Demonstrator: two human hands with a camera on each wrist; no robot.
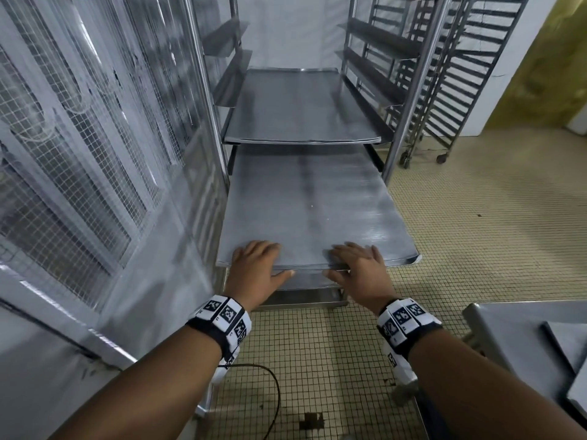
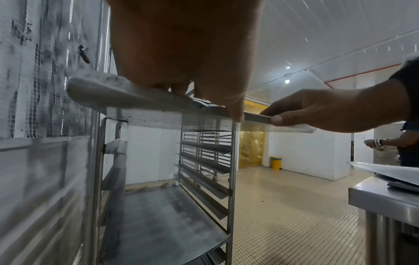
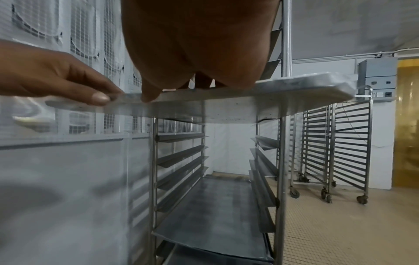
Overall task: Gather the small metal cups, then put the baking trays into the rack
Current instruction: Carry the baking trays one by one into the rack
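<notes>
Both hands grip baking tray [image 1: 305, 201] near edge: left hand [image 1: 257, 268] at 7 o'clock, right hand [image 1: 359, 268] at 5, fingers on top, thumbs seemingly under. Tray half inside rack [image 1: 409, 100], 12 o'clock.

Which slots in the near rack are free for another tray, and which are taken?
Free: the angled runner pairs above the upper flat steel tray in the steel rack. Taken: that tray's level, and the one below, where left hand and right hand grip a half-inserted grey baking tray.

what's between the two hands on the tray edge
Only a bare stretch of the tray's near edge lies between the left hand and right hand; the head view shows it.
</notes>
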